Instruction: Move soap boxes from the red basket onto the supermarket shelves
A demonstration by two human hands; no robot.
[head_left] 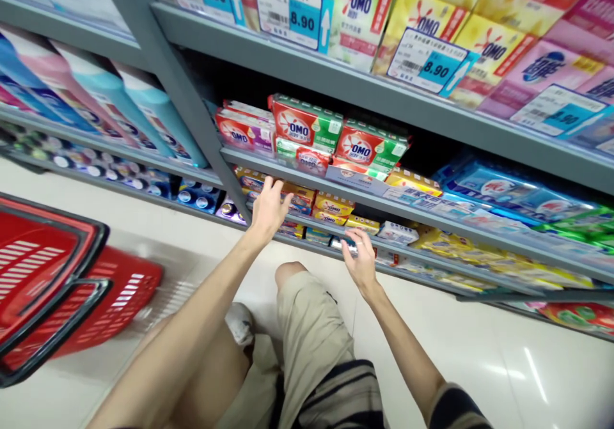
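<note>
My left hand (269,208) is raised at the lower shelves with its fingers apart and nothing in it, nearest the orange and yellow soap packs (300,199). To the right, my right hand (359,256) has spread fingers at the edge of a low shelf, beside a white pack (398,232); it holds nothing that I can see. Yellow OMO packs (333,204) lie between the two hands. On the shelf above them stand red and green OMO packs (307,124), with a purple and red OMO pack (242,132) at their left.
A red shopping basket (119,288) with black handles is on the floor at the left. Pink and blue bottles (96,90) fill the left shelf. Boxes with price tags (290,13) line the upper shelf edge (288,64). Blue packs (508,183) lie at the right.
</note>
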